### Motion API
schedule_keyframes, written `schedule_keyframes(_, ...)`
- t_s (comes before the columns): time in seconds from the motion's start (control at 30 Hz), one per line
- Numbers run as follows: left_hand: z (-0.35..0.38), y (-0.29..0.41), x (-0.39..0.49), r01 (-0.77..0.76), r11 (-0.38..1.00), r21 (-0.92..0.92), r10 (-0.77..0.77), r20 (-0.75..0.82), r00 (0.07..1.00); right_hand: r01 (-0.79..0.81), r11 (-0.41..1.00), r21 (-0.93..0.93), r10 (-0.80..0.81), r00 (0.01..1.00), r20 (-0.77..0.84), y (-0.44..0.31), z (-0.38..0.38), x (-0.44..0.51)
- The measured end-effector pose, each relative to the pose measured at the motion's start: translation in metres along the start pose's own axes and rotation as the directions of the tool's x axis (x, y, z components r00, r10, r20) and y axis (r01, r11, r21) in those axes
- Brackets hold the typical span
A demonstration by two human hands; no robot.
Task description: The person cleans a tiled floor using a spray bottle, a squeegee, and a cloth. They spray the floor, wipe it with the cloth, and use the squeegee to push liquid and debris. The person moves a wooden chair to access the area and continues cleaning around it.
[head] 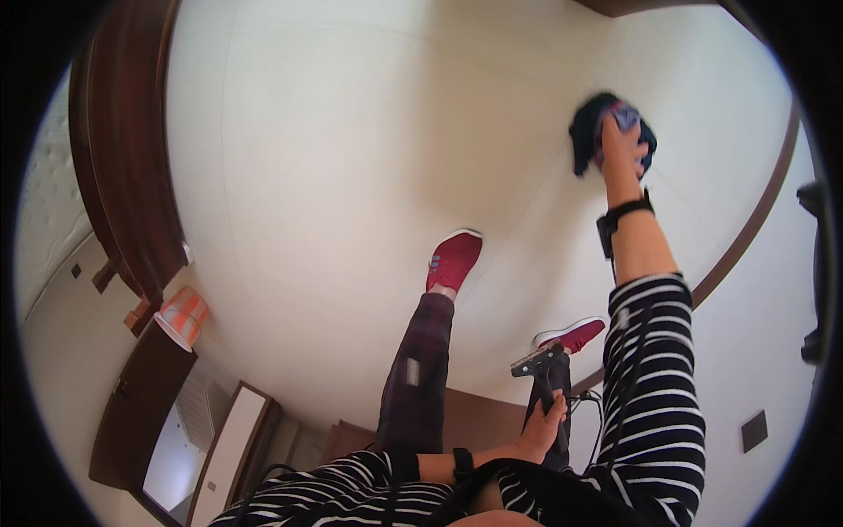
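My left hand, close to my body, grips the dark handle of a scraper. The scraper's wide head points away from me, and its edge looks worn and brownish. Stretched far out to the upper right, my right hand holds a bunched dark cloth. A greyish-purple and red part of the bundle shows by the fingers. The cloth appears to be on or just over the pale floor; contact cannot be made out. Part of the cloth is hidden under the hand.
My red shoes stand on the floor. A dark wooden bed frame with a mattress is at left. Below it stands an orange-and-white bin near a brown door. A brown skirting board curves along the right wall; black cables hang near my leg.
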State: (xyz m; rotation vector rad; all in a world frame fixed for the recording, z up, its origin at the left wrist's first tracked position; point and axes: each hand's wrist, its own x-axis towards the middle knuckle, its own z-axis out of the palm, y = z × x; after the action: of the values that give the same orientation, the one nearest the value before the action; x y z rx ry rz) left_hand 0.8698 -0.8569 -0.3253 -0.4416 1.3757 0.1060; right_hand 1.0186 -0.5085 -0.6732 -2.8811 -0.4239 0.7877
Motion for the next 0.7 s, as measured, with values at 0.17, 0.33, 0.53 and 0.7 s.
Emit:
schedule_keyframes(0.17, 0.013, 0.022, -0.019, -0.039, 0.994, -0.106, 0.029, -0.092, 0.995, 0.452, 0.885, -0.114, -0.455, 0.891, 0.004, -0.152, 0.051, -0.103)
schedule_keyframes(0.33, -0.008, 0.032, -0.02, -0.03, 0.979, -0.2, 0.028, -0.013, 1.0, 0.929, 0.292, -0.227, -0.833, 0.363, 0.417, -0.191, 0.108, -0.249)
schedule_keyframes(0.53, -0.021, 0.02, -0.013, -0.01, 0.988, -0.152, 0.006, -0.028, 1.0, 0.994, -0.104, -0.019, -0.745, -0.065, 0.663, -0.11, 0.115, -0.274)
schedule_keyframes(0.7, -0.048, -0.022, -0.005, 0.044, 0.997, -0.067, -0.049, -0.077, 0.996, 0.985, 0.139, -0.099, -0.885, 0.168, 0.434, -0.039, 0.06, -0.167)
